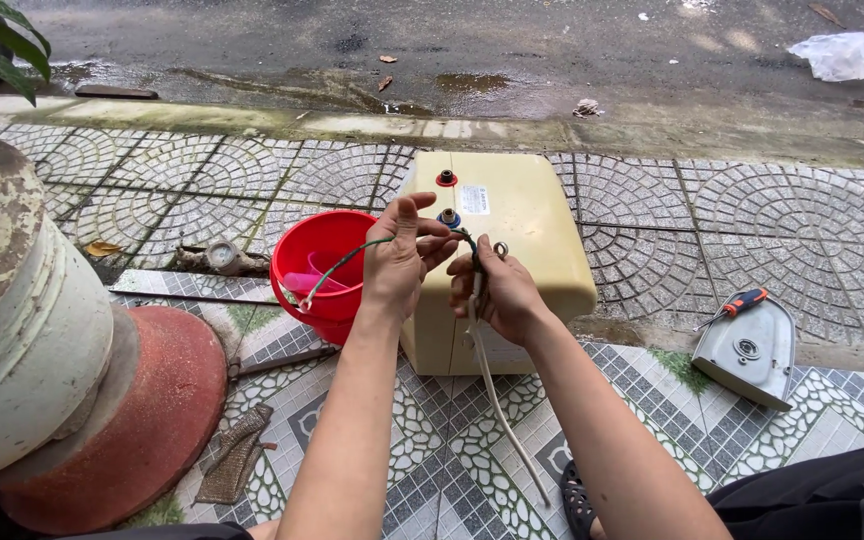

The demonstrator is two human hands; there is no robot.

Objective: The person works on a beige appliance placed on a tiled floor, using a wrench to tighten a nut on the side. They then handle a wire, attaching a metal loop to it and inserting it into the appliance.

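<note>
Green wire [347, 260] is pinched in the left hand [397, 262]; the right hand [497, 290] grips the white cable [497, 400]. Tugging them apart might snap a strand or yank the cable from the cream heater [532, 230] just beyond both hands.

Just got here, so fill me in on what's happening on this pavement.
A person sits on the tiled pavement, working with both bare hands on a bundle of wires. The left hand grips a green wire that arcs over a red bucket. The right hand pinches the bundle where a white cable hangs down towards the tiles. Behind the hands lies a cream boxy water-heater tank. To the right, a grey cover rests on the ground with a screwdriver on it.
</note>
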